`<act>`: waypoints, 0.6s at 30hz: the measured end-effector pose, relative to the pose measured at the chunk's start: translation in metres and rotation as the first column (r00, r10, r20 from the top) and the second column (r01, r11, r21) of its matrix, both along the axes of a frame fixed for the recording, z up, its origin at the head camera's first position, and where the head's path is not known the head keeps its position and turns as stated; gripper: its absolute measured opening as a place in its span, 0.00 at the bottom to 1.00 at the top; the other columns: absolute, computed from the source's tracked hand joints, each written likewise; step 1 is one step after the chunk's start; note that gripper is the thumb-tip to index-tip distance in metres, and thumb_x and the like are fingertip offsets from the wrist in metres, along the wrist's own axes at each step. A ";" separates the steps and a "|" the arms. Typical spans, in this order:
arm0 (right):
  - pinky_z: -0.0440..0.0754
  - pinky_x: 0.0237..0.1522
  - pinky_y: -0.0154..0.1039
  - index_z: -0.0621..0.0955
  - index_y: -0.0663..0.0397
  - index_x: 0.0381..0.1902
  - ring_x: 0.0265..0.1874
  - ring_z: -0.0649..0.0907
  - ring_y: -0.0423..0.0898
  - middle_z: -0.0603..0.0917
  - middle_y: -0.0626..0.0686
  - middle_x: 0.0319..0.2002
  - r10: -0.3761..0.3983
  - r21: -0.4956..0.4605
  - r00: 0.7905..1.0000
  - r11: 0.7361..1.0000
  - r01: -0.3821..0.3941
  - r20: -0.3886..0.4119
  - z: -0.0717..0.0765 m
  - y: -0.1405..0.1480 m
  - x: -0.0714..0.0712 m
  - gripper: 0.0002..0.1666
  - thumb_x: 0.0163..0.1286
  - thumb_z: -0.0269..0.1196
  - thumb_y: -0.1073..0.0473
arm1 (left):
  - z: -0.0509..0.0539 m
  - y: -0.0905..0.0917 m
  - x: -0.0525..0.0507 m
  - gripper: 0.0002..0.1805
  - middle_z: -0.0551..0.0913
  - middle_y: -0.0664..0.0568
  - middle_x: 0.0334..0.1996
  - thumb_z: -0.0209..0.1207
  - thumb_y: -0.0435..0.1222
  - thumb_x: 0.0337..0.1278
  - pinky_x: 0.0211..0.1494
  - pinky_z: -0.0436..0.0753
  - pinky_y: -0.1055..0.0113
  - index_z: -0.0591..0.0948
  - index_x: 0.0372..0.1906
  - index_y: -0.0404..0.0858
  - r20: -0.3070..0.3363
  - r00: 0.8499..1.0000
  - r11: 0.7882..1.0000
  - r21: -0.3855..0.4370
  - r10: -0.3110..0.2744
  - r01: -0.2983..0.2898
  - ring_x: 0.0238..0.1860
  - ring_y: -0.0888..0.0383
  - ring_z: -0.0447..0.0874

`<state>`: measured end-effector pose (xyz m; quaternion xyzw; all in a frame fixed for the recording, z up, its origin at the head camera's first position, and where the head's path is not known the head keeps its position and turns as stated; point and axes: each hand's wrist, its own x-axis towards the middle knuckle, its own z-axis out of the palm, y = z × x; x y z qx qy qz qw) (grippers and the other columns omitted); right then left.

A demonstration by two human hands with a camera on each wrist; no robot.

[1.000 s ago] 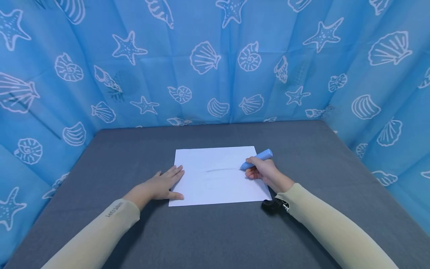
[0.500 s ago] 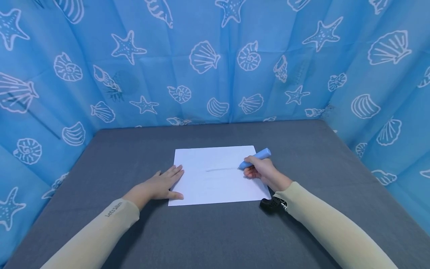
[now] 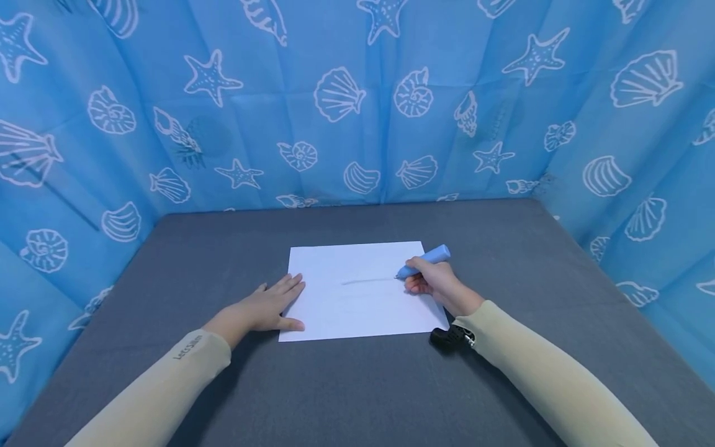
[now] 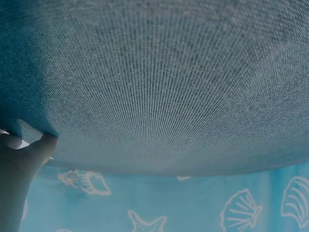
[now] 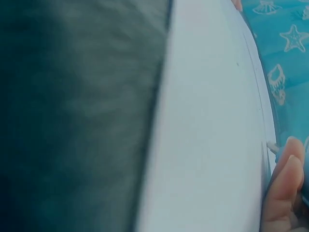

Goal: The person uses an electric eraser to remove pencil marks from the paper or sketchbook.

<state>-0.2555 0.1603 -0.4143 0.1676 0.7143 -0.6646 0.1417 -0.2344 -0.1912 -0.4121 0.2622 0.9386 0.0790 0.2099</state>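
A white sheet of paper (image 3: 346,310) lies on the grey table, with a thin faint line (image 3: 365,281) across its middle. My left hand (image 3: 268,307) rests on the sheet's left edge, fingers straight and spread, thumb near the lower corner. In the left wrist view part of that hand (image 4: 24,164) shows at the left side. My right hand (image 3: 438,282) pinches a thick light-blue marker (image 3: 430,257) over the right part of the sheet. Its tip is at the line's right end; the right wrist view shows the curled fingers (image 5: 287,188) at the lower right.
Grey cloth covers the table (image 3: 357,391). A blue curtain (image 3: 357,143) with white shells and starfish hangs behind and at both sides. A small black device (image 3: 447,339) hangs under the right wrist, close to the sheet's lower right corner.
My right hand and the marker have shifted very slightly left and up. The left hand stays in place on the paper, and the whole view has drifted a little.
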 end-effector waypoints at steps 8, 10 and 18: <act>0.80 0.24 0.31 0.81 0.68 0.34 0.16 0.79 0.40 0.81 0.52 0.18 -0.005 -0.001 1.000 1.000 0.005 0.006 0.000 -0.001 -0.001 0.16 0.69 0.59 0.56 | 0.000 0.000 -0.002 0.55 0.42 0.45 0.78 0.55 0.66 0.56 0.70 0.43 0.35 0.49 0.77 0.37 0.002 1.000 1.000 -0.002 0.001 -0.001 0.77 0.45 0.35; 0.80 0.23 0.31 0.81 0.67 0.33 0.16 0.79 0.40 0.81 0.52 0.18 -0.009 -0.003 1.000 1.000 0.009 0.007 0.000 -0.001 -0.001 0.16 0.69 0.59 0.56 | -0.001 0.000 -0.002 0.55 0.42 0.45 0.78 0.55 0.66 0.56 0.70 0.43 0.35 0.49 0.77 0.37 0.003 1.000 1.000 -0.002 0.001 -0.001 0.77 0.45 0.35; 0.80 0.24 0.31 0.81 0.67 0.33 0.17 0.79 0.40 0.81 0.52 0.19 0.004 0.017 1.000 1.000 -0.004 0.000 -0.001 -0.002 -0.001 0.16 0.69 0.58 0.55 | -0.003 -0.002 -0.003 0.55 0.42 0.45 0.78 0.54 0.66 0.56 0.70 0.43 0.35 0.49 0.77 0.37 0.000 1.000 1.000 -0.003 -0.007 0.007 0.77 0.45 0.35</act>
